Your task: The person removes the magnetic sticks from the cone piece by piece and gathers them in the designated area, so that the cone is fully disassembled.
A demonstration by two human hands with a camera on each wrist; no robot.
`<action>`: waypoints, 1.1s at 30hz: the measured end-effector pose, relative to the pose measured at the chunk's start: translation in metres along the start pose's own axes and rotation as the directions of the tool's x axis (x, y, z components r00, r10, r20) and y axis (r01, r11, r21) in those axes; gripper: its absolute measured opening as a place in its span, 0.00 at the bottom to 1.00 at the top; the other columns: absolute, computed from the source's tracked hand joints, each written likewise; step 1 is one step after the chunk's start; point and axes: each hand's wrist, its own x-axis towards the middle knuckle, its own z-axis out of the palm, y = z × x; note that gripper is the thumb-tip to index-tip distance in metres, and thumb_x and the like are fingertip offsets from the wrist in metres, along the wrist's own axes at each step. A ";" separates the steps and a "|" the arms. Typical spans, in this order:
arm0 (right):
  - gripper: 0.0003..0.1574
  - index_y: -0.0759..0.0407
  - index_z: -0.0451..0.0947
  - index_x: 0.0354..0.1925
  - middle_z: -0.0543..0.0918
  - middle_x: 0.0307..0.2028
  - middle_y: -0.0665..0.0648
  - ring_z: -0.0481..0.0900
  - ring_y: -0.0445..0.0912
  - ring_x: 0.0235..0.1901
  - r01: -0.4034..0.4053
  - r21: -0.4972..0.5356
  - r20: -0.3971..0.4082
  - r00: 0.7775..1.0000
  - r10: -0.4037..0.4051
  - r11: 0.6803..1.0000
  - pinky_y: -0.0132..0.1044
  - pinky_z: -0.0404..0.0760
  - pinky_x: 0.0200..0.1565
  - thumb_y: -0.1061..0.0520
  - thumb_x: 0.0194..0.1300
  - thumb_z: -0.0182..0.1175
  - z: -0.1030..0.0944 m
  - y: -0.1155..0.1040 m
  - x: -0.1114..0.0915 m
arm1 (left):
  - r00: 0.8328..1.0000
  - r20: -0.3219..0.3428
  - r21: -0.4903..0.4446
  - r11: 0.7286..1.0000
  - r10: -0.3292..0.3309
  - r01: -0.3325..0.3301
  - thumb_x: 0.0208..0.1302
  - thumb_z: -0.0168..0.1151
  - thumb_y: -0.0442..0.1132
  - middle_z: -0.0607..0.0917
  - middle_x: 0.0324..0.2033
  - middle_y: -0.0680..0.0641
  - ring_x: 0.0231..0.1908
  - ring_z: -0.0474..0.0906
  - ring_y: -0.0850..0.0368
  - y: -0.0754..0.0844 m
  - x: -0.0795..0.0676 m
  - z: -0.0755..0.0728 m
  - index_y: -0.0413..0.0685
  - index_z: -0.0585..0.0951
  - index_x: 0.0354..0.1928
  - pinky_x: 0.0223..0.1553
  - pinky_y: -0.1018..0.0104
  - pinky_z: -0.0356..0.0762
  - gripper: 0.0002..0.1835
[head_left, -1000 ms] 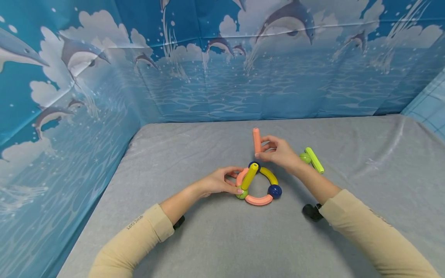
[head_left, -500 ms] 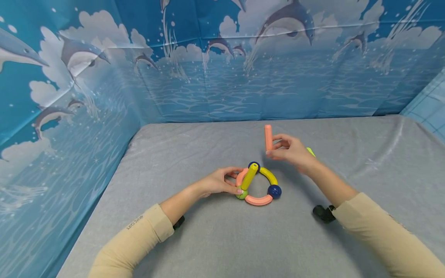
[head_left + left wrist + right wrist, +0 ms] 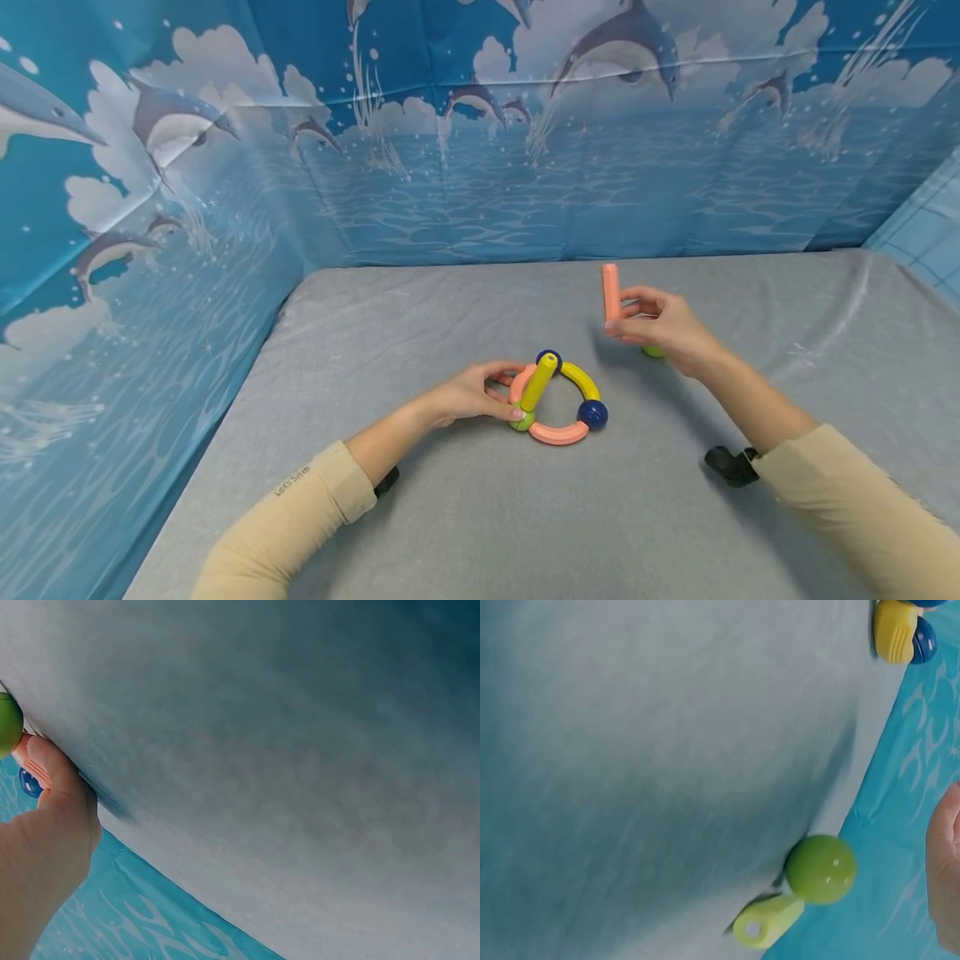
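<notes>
While the left hand (image 3: 472,392) grips a ring of pink and yellow curved bars (image 3: 558,435) near the centre of the head view, its thumb on a glossy green ball (image 3: 522,419), the right hand (image 3: 670,329) pinches a straight pink bar (image 3: 611,293) right of centre, nearly upright above grey cloth (image 3: 465,517). A straight yellow bar (image 3: 537,387) leans up from that ball, masking part of the dark blue ball (image 3: 559,361) at the ring's top. Blue dolphin-printed fabric (image 3: 480,183) fills the upper frame. The right hand covers most of a loose green ball (image 3: 653,352).

The left wrist view is mostly cloth; at its left edge, the frame cuts off the left hand and green ball.

The right wrist view alone shows a straight lime-green bar (image 3: 769,921), at lower right, touching the loose ball. The ring is cropped at upper right. Only a sliver of the right hand appears at the right edge; its grip cannot be told there.
</notes>
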 end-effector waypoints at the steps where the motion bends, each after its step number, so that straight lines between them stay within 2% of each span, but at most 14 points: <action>1: 0.40 0.66 0.60 0.63 0.75 0.39 0.55 0.82 0.41 0.34 0.000 -0.002 -0.002 1.000 0.000 1.000 0.44 0.79 0.45 0.55 0.58 0.66 -0.002 0.001 -0.001 | 1.000 0.000 -0.001 1.000 0.001 -0.001 0.54 0.68 0.31 0.70 0.53 0.44 0.39 0.79 0.56 0.000 0.000 0.000 0.48 0.66 0.66 0.40 0.66 0.78 0.36; 11: 0.43 0.67 0.60 0.63 0.75 0.37 0.49 0.81 0.37 0.34 -0.022 -0.025 -0.025 0.999 0.022 0.999 0.38 0.80 0.43 0.50 0.58 0.66 -0.027 0.006 -0.009 | 1.000 0.008 -0.029 1.000 -0.007 0.007 0.54 0.68 0.31 0.70 0.53 0.44 0.39 0.80 0.56 -0.001 0.000 0.000 0.48 0.66 0.66 0.41 0.66 0.77 0.36; 22: 0.42 0.69 0.55 0.64 0.74 0.37 0.48 0.81 0.34 0.35 -0.065 -0.028 -0.017 0.998 0.064 0.998 0.33 0.79 0.43 0.51 0.62 0.62 -0.060 0.021 -0.015 | 1.000 -0.002 -0.017 1.000 -0.017 0.017 0.54 0.68 0.31 0.70 0.53 0.45 0.40 0.80 0.56 0.000 0.001 0.000 0.49 0.66 0.66 0.41 0.66 0.78 0.36; 27: 0.44 0.72 0.54 0.65 0.74 0.36 0.46 0.79 0.32 0.34 -0.060 -0.097 -0.038 0.998 0.056 0.993 0.32 0.79 0.41 0.50 0.63 0.61 -0.073 0.031 -0.019 | 1.000 -0.008 -0.012 1.000 -0.019 0.019 0.54 0.68 0.31 0.70 0.53 0.45 0.40 0.79 0.57 0.001 0.000 0.000 0.49 0.66 0.66 0.40 0.66 0.78 0.36; 30: 0.44 0.73 0.54 0.65 0.74 0.35 0.44 0.78 0.31 0.33 -0.077 -0.143 -0.058 0.996 0.070 0.987 0.31 0.80 0.40 0.49 0.63 0.61 -0.079 0.038 -0.022 | 1.000 -0.007 -0.007 1.000 -0.022 0.022 0.53 0.69 0.32 0.70 0.53 0.45 0.40 0.79 0.57 0.002 0.000 0.000 0.49 0.66 0.66 0.40 0.66 0.78 0.37; 33: 0.45 0.74 0.55 0.64 0.75 0.36 0.46 0.77 0.30 0.32 -0.111 -0.188 -0.079 0.992 0.097 0.976 0.31 0.80 0.39 0.47 0.63 0.60 -0.083 0.045 -0.022 | 1.000 -0.009 -0.003 1.000 -0.025 0.025 0.53 0.69 0.32 0.70 0.53 0.45 0.40 0.79 0.57 0.003 0.000 0.000 0.50 0.66 0.66 0.40 0.66 0.78 0.37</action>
